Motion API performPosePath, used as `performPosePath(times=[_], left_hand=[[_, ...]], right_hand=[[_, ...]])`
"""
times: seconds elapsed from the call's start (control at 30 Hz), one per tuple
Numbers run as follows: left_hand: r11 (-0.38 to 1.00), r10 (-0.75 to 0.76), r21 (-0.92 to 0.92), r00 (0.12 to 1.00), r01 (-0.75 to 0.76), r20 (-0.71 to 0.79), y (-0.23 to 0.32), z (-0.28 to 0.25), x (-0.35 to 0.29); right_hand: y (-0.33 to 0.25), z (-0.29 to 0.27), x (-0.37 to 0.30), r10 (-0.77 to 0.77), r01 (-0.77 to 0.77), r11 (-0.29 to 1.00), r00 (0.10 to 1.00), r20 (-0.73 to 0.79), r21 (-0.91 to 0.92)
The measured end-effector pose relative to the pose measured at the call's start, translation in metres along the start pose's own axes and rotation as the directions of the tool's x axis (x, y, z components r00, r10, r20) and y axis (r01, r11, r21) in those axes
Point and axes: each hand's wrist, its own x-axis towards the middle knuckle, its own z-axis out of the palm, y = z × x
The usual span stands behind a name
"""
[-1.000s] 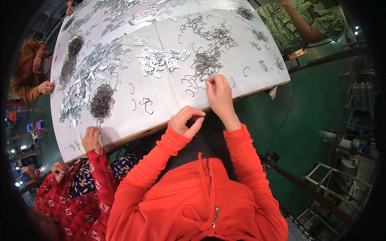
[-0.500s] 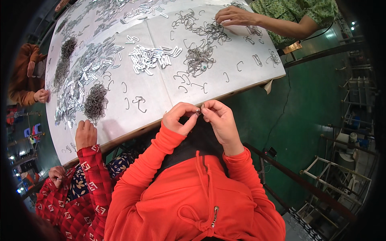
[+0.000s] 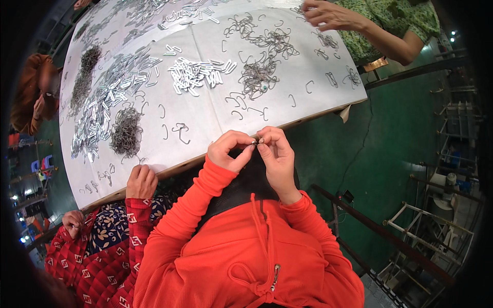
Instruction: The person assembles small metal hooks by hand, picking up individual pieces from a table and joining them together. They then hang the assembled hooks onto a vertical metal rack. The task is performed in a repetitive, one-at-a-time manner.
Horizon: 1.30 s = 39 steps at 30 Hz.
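Note:
My left hand point(image 3: 229, 149) and my right hand point(image 3: 278, 163) meet just off the near edge of the table. Thumb and fingertips of each are pinched on one small dark metal piece point(image 3: 254, 142). The fingers cover most of it, so its exact shape cannot be made out. On the white tabletop point(image 3: 200, 119) beyond my hands lie loose bent wire hooks point(image 3: 181, 132). Farther off are a tangled pile of wire hooks point(image 3: 259, 77) and a heap of shiny flat metal strips point(image 3: 195, 76).
At my left a co-worker's hand point(image 3: 142, 181) in a red patterned sleeve rests at the table edge. Another dense hook pile point(image 3: 126, 132) sits near it. Across the table is a hand point(image 3: 328, 15) of a person in green. Metal racks point(image 3: 431, 220) stand on the right.
My right hand has turned slightly on the metal piece. The red-sleeved hand has drawn back rightward from the hook pile. The green-clad person's hand has lifted rightward; the brown-sleeved hand has left the table edge.

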Motion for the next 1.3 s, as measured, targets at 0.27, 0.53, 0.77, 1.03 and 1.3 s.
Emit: performPosePath(times=[0.27, 0.53, 0.77, 1.03, 1.3], left_hand=[[0.933, 0.31, 0.101, 0.914, -0.345, 0.264, -0.004, -0.034, 0.035], [0.621, 0.253, 0.784, 0.945, 0.005, -0.207, -0.104, -0.125, 0.101], [0.764, 0.219, 0.644, 0.957, -0.048, -0.189, -0.08, -0.087, 0.069], [0.963, -0.231, -0.198, 0.942, 0.185, -0.244, -0.044, -0.047, 0.037], [0.799, -0.367, -0.464, 0.921, 0.384, 0.131, 0.006, -0.006, 0.018]], right_hand=[[-0.005, 0.005, -0.008, -0.103, 0.103, 0.995, 0.995, -0.012, -0.006], [-0.003, 0.0, -0.011, -0.142, 0.138, 0.969, 0.99, -0.005, -0.203], [0.004, -0.008, -0.01, -0.113, 0.095, 0.957, 0.992, -0.05, -0.273], [0.01, -0.008, -0.01, -0.122, 0.099, 0.945, 0.991, -0.055, -0.311], [-0.007, 0.001, 0.001, -0.235, 0.208, 0.832, 0.972, 0.014, -0.514]])
